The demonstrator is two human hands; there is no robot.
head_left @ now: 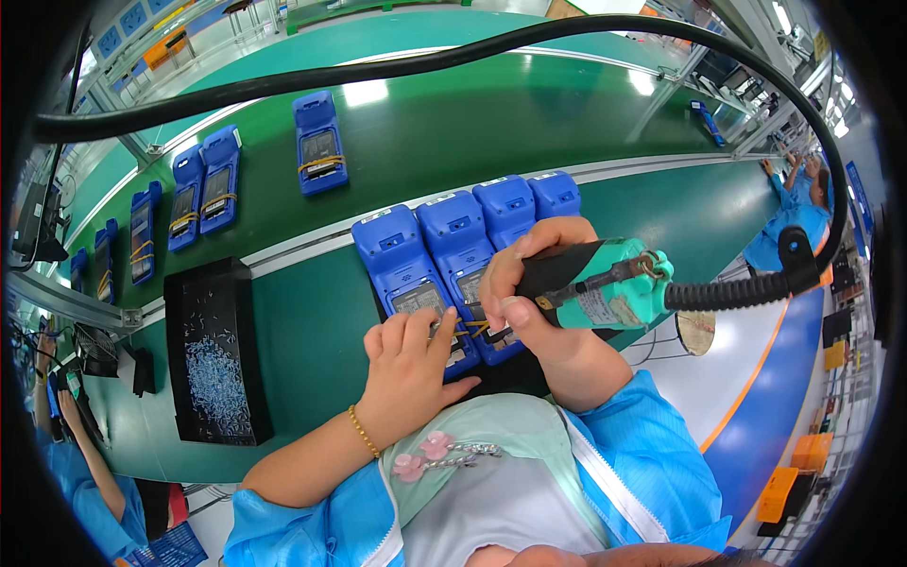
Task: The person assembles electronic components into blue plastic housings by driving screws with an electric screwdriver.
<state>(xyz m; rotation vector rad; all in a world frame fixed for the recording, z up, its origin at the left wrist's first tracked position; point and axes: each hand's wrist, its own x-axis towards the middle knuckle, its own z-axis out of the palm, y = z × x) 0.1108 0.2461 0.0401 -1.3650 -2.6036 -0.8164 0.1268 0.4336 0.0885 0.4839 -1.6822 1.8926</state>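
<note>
Black tray (213,283) at far left of the green bench, a heap of small pale screws (217,383) in it. Further back on the green conveyor belt (453,123), several blue handheld terminals lie banded with yellow. Left hand (408,370), gold bracelet at the wrist, rests fingers-down and loosely curled on the nearest blue terminal (408,274), pinning it; nothing gripped. Three more blue units sit side by side to its right. Right hand (525,293) wrapped fully around a teal electric screwdriver (605,282), tip hidden over the second terminal (461,250). Black coiled cable (727,293) runs off rightward.
</note>
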